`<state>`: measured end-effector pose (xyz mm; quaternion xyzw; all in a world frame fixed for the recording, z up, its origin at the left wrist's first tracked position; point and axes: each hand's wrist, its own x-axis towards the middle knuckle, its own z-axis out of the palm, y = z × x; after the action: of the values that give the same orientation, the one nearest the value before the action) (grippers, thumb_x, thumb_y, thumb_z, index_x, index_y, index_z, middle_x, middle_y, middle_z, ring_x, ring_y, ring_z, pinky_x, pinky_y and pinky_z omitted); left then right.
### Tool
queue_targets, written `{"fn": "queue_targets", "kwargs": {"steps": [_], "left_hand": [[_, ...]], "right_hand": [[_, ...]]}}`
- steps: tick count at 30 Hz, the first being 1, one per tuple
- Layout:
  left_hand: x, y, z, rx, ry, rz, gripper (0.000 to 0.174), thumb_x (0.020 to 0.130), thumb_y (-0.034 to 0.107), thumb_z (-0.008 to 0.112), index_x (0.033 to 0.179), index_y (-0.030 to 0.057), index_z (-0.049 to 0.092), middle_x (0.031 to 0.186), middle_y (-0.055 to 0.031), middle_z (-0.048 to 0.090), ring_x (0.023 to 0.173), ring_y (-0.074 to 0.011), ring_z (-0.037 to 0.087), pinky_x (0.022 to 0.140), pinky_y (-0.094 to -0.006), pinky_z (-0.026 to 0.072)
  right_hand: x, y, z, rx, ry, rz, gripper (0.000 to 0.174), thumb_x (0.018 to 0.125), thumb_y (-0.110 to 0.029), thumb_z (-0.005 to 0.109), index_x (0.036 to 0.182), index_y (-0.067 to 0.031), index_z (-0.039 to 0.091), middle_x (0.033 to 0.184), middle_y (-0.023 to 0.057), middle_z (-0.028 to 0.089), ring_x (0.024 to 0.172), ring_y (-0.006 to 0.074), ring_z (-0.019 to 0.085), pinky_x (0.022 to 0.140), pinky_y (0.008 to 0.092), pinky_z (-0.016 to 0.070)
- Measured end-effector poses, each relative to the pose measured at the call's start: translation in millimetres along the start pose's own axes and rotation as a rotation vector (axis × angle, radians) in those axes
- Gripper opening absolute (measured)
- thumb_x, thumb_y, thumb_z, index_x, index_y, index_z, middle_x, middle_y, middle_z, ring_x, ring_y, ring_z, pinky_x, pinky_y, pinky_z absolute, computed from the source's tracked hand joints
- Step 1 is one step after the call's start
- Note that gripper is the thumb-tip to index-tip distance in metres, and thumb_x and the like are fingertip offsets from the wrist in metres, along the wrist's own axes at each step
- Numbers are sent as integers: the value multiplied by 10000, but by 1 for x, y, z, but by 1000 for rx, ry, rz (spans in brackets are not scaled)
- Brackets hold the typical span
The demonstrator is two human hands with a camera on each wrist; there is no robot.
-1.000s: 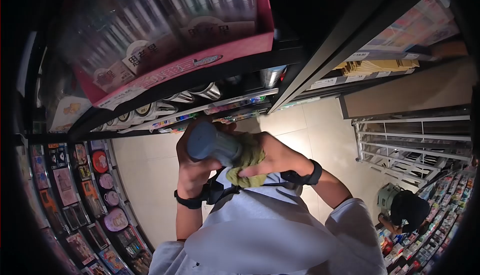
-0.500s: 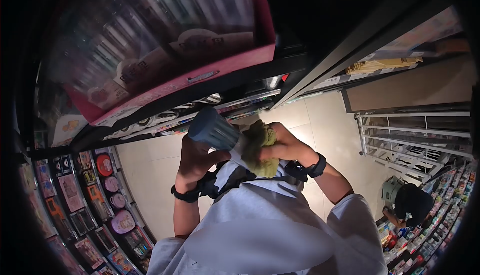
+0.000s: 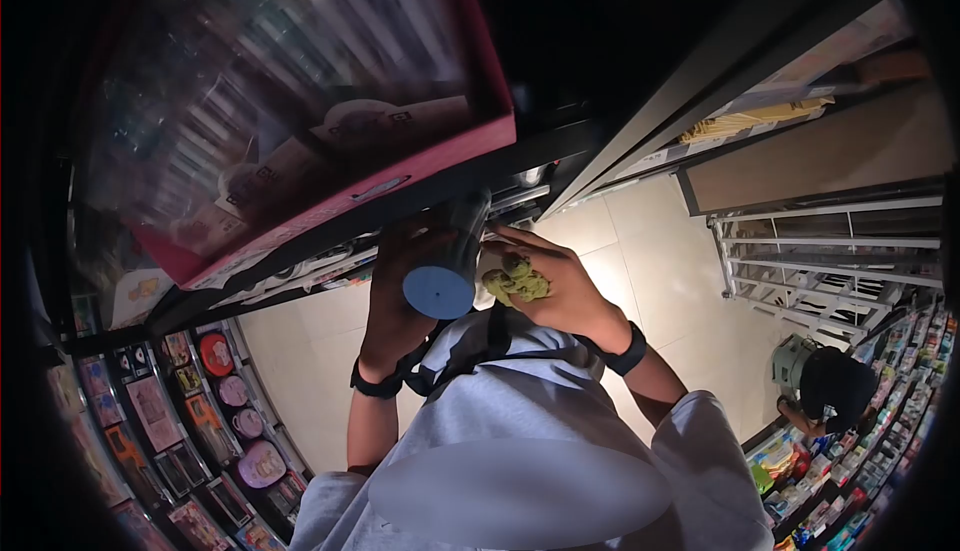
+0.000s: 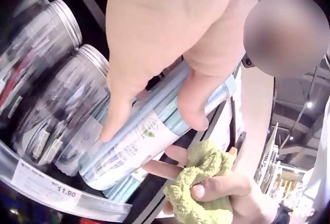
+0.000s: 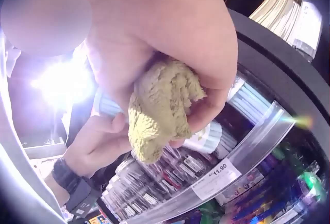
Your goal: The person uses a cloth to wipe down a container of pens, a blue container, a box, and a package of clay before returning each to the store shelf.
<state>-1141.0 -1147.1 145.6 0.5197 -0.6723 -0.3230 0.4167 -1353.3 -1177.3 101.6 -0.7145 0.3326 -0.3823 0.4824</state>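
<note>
My left hand (image 3: 395, 291) grips a clear cylinder of light-blue sticks (image 3: 440, 292), its blue end toward the head camera. In the left wrist view the cylinder (image 4: 135, 144) lies tilted at the shelf edge beside clear jars (image 4: 64, 108), with the thumb and fingers of my left hand (image 4: 175, 28) round it. A crumpled yellow-green cloth (image 3: 516, 282) is bunched in my right hand (image 3: 575, 296), close to the cylinder's right side. The right wrist view shows my right hand (image 5: 170, 33) curled round the cloth (image 5: 162, 110).
A pink display box (image 3: 350, 196) of clear-packed items sits above the hands. A price label (image 4: 46, 183) runs along the shelf front. White racks (image 3: 800, 271) stand at the right, a crouching person (image 3: 835, 389) at lower right, and product shelves (image 3: 190, 431) at lower left.
The cylinder has tipped so its blue end points down toward my body, and its far end has moved to the shelf. The cloth in my right hand has come off its side.
</note>
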Motion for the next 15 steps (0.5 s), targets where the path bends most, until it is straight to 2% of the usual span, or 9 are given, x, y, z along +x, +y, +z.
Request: {"fn": "queue_targets", "kwargs": {"steps": [1,3,5,6,10,11,12,13,15], "left_hand": [[4,-3,2,77,35,68,523,679,22,739,1186,69,619,1226,-126,532,1161,-285,521,963,-372,441],[3,-21,9,11,76,26,519,682,17,735,1184,50,610,1224,-130,535,1166,-288,523,961,-369,439],[6,-25,16,72,84,54,546,705,-65,658,1234,28,556,1243,-127,521,1205,-278,511,992,-362,431],[8,-25,20,72,83,55,546,705,-65,658,1234,28,556,1243,-127,521,1205,-278,511,992,-362,431],[14,-31,38,-17,120,-19,516,778,-77,658,1259,26,505,1302,-118,508,1181,-231,525,1022,-343,414],[14,-34,41,-84,134,-23,531,789,-81,642,1283,27,479,1310,-113,497,1178,-226,526,1020,-344,416],[13,-33,45,-179,125,-75,625,753,-181,495,1340,15,406,1275,-110,477,1252,-234,479,1038,-362,413],[13,-34,49,-179,126,-75,625,753,-181,495,1340,15,406,1275,-110,477,1252,-234,479,1038,-362,413],[17,-36,54,-401,169,-184,565,830,-146,506,1356,16,377,1250,-112,489,1243,-221,483,1036,-343,405]], "right_hand": [[1,0,2,1,32,-3,526,731,-10,696,1245,-34,585,1214,169,630,1098,312,628,943,345,486],[1,2,6,6,65,-3,563,737,-17,673,1287,-44,557,1217,186,621,1123,327,613,953,352,482],[1,5,7,158,108,162,625,728,4,643,1337,-14,503,1187,205,630,1095,327,629,941,340,485],[3,12,8,155,97,164,666,721,14,620,1367,12,460,1149,214,643,1050,328,649,920,334,493],[2,19,10,182,116,220,653,729,17,619,1363,12,465,1094,200,666,991,328,668,895,334,504],[3,20,10,194,140,214,650,732,8,637,1360,13,468,1121,198,651,1012,328,658,902,334,498],[4,22,10,206,164,208,649,735,0,656,1357,14,471,1147,196,636,1033,328,648,909,335,493],[6,24,11,205,163,208,649,735,0,656,1357,14,471,1147,196,636,1033,328,648,909,335,493],[13,27,12,25,217,85,660,734,-41,706,1351,13,474,1273,192,552,1150,333,580,960,340,458]]}}
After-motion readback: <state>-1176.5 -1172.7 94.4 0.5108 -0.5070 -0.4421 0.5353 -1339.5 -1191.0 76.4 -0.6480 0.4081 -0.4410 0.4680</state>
